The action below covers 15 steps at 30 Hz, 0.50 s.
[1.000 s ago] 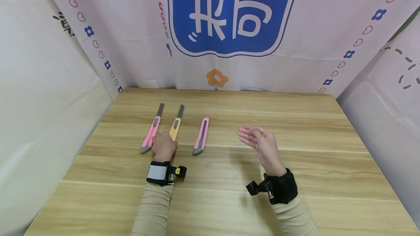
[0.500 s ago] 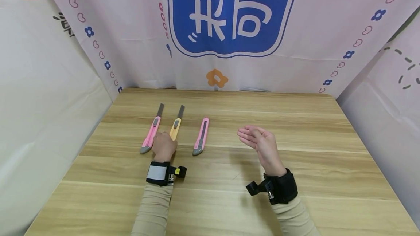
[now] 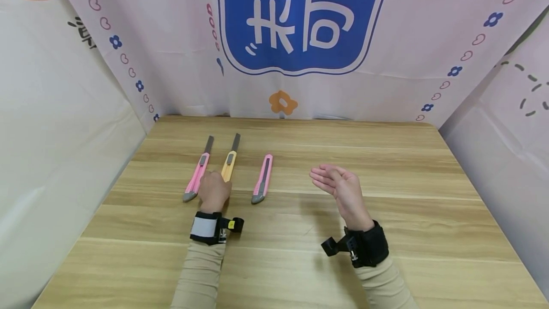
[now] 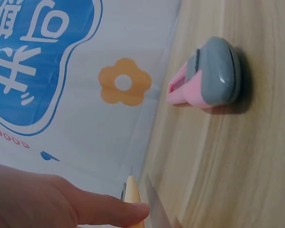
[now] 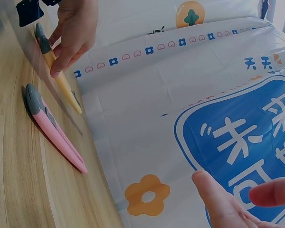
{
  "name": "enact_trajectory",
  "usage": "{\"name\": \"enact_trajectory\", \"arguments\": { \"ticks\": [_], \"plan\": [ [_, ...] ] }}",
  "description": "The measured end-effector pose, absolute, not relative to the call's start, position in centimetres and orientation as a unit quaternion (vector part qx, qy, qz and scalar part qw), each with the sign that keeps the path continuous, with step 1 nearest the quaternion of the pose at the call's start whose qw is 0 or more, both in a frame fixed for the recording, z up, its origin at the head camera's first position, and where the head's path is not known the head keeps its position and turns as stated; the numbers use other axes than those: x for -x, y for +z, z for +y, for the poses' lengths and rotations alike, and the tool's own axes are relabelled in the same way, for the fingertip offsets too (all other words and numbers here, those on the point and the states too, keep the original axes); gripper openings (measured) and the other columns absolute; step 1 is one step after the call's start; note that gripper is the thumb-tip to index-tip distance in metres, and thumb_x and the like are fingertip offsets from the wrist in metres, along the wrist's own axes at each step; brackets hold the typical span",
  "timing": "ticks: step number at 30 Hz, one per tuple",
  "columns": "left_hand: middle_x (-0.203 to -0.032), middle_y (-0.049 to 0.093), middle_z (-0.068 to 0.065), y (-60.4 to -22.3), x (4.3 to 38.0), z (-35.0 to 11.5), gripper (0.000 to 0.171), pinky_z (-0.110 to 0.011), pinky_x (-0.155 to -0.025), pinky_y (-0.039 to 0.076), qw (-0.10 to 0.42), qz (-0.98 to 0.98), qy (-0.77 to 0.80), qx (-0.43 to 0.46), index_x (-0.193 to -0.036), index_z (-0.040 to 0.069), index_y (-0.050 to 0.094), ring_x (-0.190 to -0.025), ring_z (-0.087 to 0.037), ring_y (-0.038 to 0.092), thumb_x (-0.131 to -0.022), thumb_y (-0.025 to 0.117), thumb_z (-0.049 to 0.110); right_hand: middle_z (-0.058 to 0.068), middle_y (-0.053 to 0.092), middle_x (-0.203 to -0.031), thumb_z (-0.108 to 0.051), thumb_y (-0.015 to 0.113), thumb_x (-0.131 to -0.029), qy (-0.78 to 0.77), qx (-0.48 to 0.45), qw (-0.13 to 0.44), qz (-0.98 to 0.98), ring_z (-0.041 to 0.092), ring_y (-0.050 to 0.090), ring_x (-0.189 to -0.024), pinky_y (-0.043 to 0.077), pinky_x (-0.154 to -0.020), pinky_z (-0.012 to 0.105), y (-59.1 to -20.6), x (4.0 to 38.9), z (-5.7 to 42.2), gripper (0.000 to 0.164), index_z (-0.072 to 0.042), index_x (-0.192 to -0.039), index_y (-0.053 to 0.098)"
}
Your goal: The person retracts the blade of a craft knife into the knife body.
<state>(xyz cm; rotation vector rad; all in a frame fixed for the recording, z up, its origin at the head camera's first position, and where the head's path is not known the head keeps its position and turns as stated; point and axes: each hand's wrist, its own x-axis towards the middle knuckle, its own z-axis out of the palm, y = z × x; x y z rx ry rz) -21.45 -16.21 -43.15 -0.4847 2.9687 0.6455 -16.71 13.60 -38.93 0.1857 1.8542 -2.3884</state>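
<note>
My left hand pinches the yellow utility knife by its handle. Its grey blade is out and points away from me. In the right wrist view that yellow knife appears slightly off the table, with a shadow beside it. Left of the hand lies a pink utility knife, blade extended. Another pink utility knife, with a grey end and no blade showing, rests to the right. My right hand hovers over the table's right half, fingers fairly straight and holding nothing.
The wooden table spans the lower view. A printed cloth with a blue sign hangs behind its far edge, and pale cloth walls flank both sides. Each wrist wears a black strap with a small camera.
The yellow knife has shifted slightly away from me in my left hand's pinch and appears to have risen. The right hand and both pink knives stay where they were.
</note>
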Motion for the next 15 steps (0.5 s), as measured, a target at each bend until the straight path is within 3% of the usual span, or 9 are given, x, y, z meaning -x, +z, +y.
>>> {"name": "enact_trajectory", "arguments": {
  "ticks": [6, 15],
  "plan": [
    [-0.093, 0.054, -0.019, -42.4, 21.2, -15.6, 0.029, -0.03, -0.057, 0.04, 0.027, 0.968, 0.208, 0.137, -0.096, -0.006, 0.061, -0.079, -0.028, 0.05, -0.09, 0.062, 0.022, 0.002, 0.076, -0.102, -0.01, 0.043, -0.102, -0.79, -0.064, 0.059, 0.607, 0.028, 0.067, -0.113, 0.059, -0.091, 0.028, -39.0, 16.7, 13.5, 0.034, 0.011, -0.127, 0.049],
    [-0.093, 0.063, -0.021, -41.4, 20.7, -14.4, 0.031, -0.04, -0.071, 0.046, -0.023, 0.976, 0.197, 0.09, -0.094, -0.007, 0.065, -0.088, -0.033, 0.055, -0.088, 0.067, 0.023, 0.002, 0.076, -0.101, -0.01, 0.043, -0.102, -0.789, -0.064, 0.059, 0.609, 0.026, 0.068, -0.112, 0.059, -0.091, 0.028, -39.0, 16.7, 13.4, 0.034, 0.011, -0.127, 0.049]
  ]
}}
